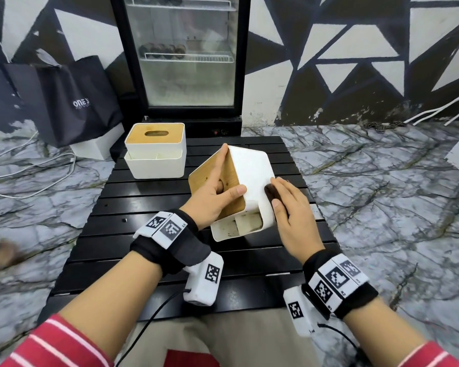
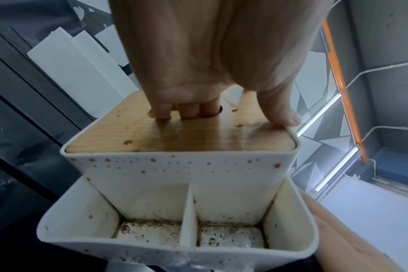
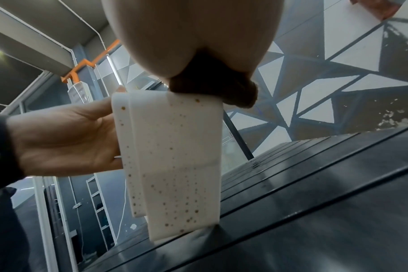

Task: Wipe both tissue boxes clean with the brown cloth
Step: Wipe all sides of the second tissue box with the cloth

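A white tissue box [image 1: 252,170] with a wooden lid [image 1: 210,170] stands tilted on the black slatted table [image 1: 143,234], lid facing left. My left hand [image 1: 212,197] grips it, fingers [image 2: 186,110] hooked into the lid's slot and thumb on the rim. My right hand [image 1: 292,210] lies with fairly straight fingers on the box's white side and presses the bunched brown cloth [image 1: 271,193] against it. Brown specks dot the box's walls [image 3: 175,156], and its front tray [image 2: 189,220] is grimy. The second tissue box [image 1: 155,152] stands upright at the table's back left, untouched.
A glass-door fridge [image 1: 183,62] stands right behind the table. A black bag [image 1: 72,102] and a white box [image 1: 98,147] sit on the floor at the back left, with white cables [image 1: 37,168] trailing nearby. Marble floor surrounds the table.
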